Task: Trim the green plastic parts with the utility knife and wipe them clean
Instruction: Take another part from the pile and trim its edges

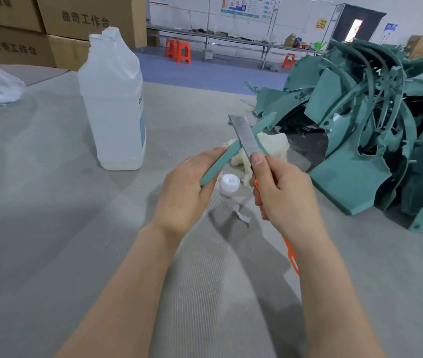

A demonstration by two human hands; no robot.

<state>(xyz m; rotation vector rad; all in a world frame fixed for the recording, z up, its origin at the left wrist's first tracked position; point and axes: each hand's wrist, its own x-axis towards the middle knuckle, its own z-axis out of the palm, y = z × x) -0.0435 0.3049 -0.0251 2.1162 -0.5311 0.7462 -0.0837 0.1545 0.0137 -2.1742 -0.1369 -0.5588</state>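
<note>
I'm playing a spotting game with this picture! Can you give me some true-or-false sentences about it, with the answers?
1. The left hand holds a green strip. True.
2. The right hand holds scissors. False: it grips a utility knife.
3. The big white bottle lies on its side. False: it stands upright.
4. A white cap lies on the table. True.
</note>
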